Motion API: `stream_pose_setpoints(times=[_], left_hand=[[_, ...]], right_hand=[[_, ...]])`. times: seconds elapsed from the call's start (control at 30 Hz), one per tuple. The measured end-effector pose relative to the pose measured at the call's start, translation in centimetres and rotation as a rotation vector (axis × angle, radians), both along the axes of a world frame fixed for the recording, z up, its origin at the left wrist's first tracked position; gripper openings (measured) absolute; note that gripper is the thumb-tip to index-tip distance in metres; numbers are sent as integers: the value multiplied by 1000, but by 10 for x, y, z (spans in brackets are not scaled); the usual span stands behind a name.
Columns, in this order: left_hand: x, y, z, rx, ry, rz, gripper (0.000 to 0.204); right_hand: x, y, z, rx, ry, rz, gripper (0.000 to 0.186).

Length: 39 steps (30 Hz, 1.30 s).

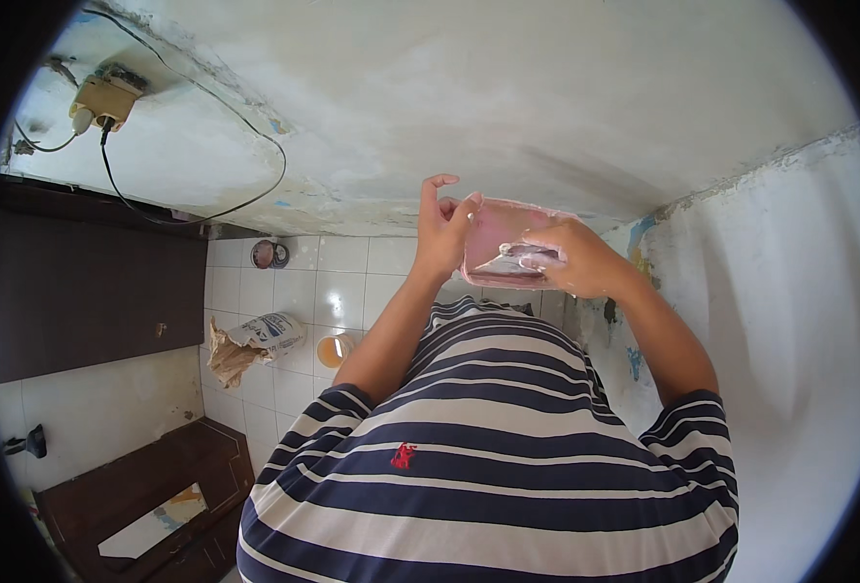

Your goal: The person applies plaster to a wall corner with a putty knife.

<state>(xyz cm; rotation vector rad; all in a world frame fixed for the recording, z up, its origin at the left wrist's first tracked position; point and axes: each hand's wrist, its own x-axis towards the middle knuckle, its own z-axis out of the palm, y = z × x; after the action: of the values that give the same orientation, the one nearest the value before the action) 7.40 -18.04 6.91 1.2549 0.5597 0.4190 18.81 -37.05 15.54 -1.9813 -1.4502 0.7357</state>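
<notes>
On my feed, the left hand (444, 231) pinches a pink tray (498, 222), the right hand (587, 257) grips a scraper (509, 263), and the patchy wall (430, 107) looks unfinished.

likely a home room; patchy plastered wall (430, 97); tiled floor (294, 291); dark wooden furniture (80, 496)

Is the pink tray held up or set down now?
Held up: the left hand has the pink tray by its left edge, above the tiled floor.
</notes>
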Motion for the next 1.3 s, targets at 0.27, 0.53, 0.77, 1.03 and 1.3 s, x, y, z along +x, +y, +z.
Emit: stream_pose_setpoints(times=[0.27, 0.53, 0.77, 1.03, 1.3], left_hand=[[-2, 10, -19, -24, 11, -21, 48], [-10, 12, -67, -123, 59, 15, 43], [-23, 10, -58, -65, 107, -3, 38], [-23, 5, -60, -70, 156, -82, 33], [-34, 12, -65, -112, 214, 2, 32]], right_hand=[[42, -21, 22, 96, 517, -354, 25], [57, -46, -12, 1127, 1146, -498, 44], [60, -55, 57, 1450, 971, -462, 45], [101, -27, 185, 1339, -866, -1006, 44], [147, 25, 184, 1029, -1424, -1070, 55]])
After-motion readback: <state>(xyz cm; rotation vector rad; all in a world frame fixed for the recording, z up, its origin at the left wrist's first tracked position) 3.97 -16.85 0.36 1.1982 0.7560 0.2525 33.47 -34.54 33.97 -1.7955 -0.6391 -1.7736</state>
